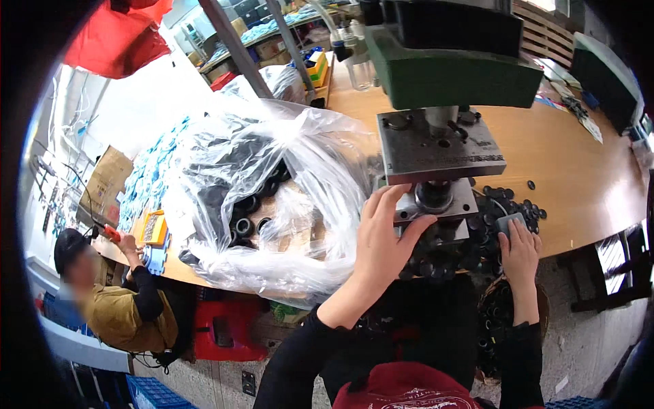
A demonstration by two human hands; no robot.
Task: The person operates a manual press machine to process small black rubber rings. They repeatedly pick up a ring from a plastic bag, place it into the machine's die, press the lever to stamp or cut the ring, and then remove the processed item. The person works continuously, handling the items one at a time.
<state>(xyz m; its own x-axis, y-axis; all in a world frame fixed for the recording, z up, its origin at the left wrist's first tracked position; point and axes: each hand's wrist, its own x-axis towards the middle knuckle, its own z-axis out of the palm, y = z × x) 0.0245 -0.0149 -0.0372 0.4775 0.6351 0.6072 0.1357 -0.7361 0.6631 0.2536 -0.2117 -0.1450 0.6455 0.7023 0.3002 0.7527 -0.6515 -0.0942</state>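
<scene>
Beneath the green metal press (456, 75), the left hand (381, 238) spreads its fingers wide, while right of the press the right hand (522, 252) covers a grey block (505, 223), grip unclear, amid loose black discs (487, 217), seemingly part-done.

In front of me spreads a light-brown wooden surface (579, 204), its near edge curving away to the right. My green press (456, 75) stands on it, the foot partly hidden by a dense scatter of small black discs (487, 225); one loose disc (531, 185) lies apart, farther right. A grey box (509, 223) sits among the discs, under my right fingers (521, 238). To the left, a large, clear plastic bag (306, 273) lies open, black rings (244, 227) inside. Beyond it are a pale-blue heap (153, 174) and a small yellow tray (154, 228). Papers (586, 121) lie near the far right edge.
</scene>
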